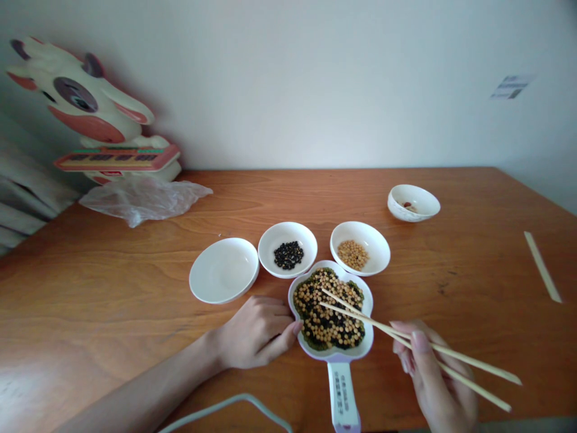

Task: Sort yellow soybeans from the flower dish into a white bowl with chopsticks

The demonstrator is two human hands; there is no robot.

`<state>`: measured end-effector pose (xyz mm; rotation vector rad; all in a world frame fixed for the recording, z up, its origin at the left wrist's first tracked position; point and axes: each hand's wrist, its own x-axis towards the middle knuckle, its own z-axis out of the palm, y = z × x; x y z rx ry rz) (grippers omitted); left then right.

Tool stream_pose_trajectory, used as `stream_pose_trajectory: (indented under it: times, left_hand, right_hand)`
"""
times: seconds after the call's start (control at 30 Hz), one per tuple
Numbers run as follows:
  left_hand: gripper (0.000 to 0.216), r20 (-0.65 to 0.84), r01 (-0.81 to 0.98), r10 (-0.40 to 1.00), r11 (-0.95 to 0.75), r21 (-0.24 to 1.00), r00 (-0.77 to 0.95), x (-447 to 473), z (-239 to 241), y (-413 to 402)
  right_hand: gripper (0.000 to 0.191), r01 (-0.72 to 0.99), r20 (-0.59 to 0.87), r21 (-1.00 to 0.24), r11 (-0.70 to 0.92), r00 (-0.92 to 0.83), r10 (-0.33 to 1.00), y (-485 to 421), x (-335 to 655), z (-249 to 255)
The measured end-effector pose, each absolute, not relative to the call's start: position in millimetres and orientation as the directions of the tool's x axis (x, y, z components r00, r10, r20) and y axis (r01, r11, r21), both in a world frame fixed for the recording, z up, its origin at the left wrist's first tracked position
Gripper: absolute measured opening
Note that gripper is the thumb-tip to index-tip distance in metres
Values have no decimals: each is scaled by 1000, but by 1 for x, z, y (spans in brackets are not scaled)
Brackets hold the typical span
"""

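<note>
My right hand (435, 373) is closed around a pair of wooden chopsticks (381, 325). Their tips lie slightly apart over mixed beans (331, 331), tan, black and green, in a white flower-shaped dish (369, 304) with a handle. At the dish's left edge is my left hand (256, 331), fingers curled and thumb against the rim, gripping it. Behind the dish stand a white bowl of black beans (288, 255) and a white bowl of tan soybeans (353, 255). A third white bowl (224, 270), with nothing visible inside, sits left of them. No bean shows between the chopstick tips.
A patterned white bowl (413, 202) with small reddish bits stands at the back right. Farther right lies a pale wooden strip (542, 266). A cow-shaped toy keyboard (117, 120) and a clear plastic bag (148, 198) occupy the back left. A pale cable (225, 406) curves along the front.
</note>
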<state>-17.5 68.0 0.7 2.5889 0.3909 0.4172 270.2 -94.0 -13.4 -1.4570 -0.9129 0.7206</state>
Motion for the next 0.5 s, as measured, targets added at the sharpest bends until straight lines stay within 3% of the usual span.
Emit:
stream_pose_trajectory:
  times: [0.5]
  left_hand:
    - [40,205,199,343,-837,509,917,-18,-1,68]
  right_hand:
    - [23,108,9,-991,-78,636,772,-91,255,3]
